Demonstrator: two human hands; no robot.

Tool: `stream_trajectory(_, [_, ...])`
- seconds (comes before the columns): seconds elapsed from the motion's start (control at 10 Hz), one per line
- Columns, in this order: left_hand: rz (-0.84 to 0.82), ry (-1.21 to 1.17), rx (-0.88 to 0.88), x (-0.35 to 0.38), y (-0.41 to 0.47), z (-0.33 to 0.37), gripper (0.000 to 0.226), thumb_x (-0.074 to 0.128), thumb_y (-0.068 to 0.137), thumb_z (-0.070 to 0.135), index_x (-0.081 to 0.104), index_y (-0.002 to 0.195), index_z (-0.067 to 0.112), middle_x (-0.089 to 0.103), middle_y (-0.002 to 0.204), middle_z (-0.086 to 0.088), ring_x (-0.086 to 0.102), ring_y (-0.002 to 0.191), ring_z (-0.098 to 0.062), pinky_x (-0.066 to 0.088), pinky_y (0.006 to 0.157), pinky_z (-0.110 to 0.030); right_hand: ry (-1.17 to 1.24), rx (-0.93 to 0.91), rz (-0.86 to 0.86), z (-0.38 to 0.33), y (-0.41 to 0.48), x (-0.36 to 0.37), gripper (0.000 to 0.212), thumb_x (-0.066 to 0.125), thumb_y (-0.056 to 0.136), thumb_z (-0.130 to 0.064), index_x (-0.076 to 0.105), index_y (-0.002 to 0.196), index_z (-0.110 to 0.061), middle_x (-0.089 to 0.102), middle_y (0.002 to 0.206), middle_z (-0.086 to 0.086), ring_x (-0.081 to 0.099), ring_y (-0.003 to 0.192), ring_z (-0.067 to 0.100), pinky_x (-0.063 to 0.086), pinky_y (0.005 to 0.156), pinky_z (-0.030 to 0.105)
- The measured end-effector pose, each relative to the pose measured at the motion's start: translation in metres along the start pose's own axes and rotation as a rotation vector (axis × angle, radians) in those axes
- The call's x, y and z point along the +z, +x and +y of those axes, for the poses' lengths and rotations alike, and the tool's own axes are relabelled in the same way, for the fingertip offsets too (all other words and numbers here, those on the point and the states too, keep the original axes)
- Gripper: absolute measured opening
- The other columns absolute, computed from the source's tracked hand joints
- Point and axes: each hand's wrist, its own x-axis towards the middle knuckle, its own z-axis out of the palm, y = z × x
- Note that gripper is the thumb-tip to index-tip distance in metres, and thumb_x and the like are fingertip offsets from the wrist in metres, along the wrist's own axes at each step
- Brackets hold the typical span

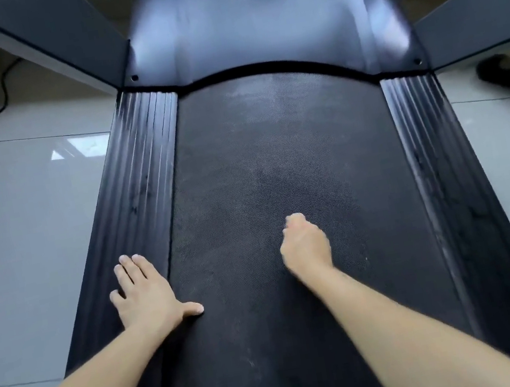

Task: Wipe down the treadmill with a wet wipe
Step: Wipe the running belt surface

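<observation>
A: Status?
B: Your left hand (143, 289) lies flat, fingers spread, on the side rail (140, 178) left of the treadmill belt (258, 159). Your right hand (304, 245) is curled mid-belt. The wipe isn't visible, so I can't tell if you're gripping it.
A: Progress?
B: Partial, I'd say: belt streaky, side rail smeared.

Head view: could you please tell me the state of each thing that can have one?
Left hand: open, flat on the left side rail, thumb on the belt.
Right hand: fingers curled, on the belt; any wipe hidden.
Belt: dull, pale smudges toward the motor cover.
Right side rail: pale streaks along it.
Motor cover: in place, glossy.
</observation>
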Motion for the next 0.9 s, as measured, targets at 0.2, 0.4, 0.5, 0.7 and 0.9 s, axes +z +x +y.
stream_trajectory(0.2, [0.026,-0.035,0.02,0.006,0.004,-0.002,0.171,0.075,0.046,0.09,-0.02,0.155,-0.001,-0.016,0.168,-0.021,-0.009,0.157,-0.034,0.018,0.125,-0.051,-0.168,-0.456,-0.27,-0.116,-0.029,0.079,0.031,0.056,0.093,-0.007,0.053,0.123,-0.013,0.064,0.12,0.007,0.068,0.106,0.034,0.051,0.086,0.041])
stream_trajectory(0.4, [0.001,-0.029,0.025,0.005,0.005,-0.007,0.173,0.071,0.043,0.094,-0.019,0.155,-0.003,-0.015,0.167,-0.022,-0.008,0.157,-0.036,0.018,0.125,-0.052,-0.207,-0.092,0.045,0.025,0.009,0.007,0.014,0.049,0.099,-0.022,0.051,0.112,-0.016,0.07,0.103,0.006,0.07,0.094,0.034,0.051,0.075,0.038])
stream_trajectory(0.5, [0.001,-0.022,0.022,0.005,0.004,-0.007,0.173,0.07,0.043,0.094,-0.019,0.155,-0.003,-0.015,0.167,-0.022,-0.007,0.157,-0.036,0.019,0.124,-0.052,-0.269,0.184,0.198,0.137,0.004,-0.049,0.009,0.047,0.101,-0.019,0.049,0.108,-0.013,0.071,0.103,0.012,0.07,0.092,0.037,0.052,0.075,0.04])
stream_trajectory(0.7, [0.004,-0.027,0.022,0.005,0.005,-0.006,0.173,0.07,0.042,0.094,-0.019,0.155,-0.003,-0.015,0.167,-0.023,-0.007,0.157,-0.036,0.02,0.124,-0.052,-0.19,0.481,0.315,0.161,-0.001,-0.057,0.018,0.053,0.098,-0.011,0.048,0.114,-0.003,0.067,0.113,0.024,0.067,0.102,0.045,0.053,0.084,0.046])
stream_trajectory(0.9, [0.001,-0.025,0.03,0.005,0.005,-0.005,0.172,0.069,0.044,0.095,-0.019,0.155,-0.003,-0.015,0.167,-0.022,-0.008,0.157,-0.035,0.019,0.124,-0.051,-0.006,0.115,0.152,0.031,0.011,0.012,0.028,0.048,0.096,-0.01,0.053,0.123,-0.017,0.068,0.115,0.01,0.068,0.103,0.036,0.051,0.088,0.04])
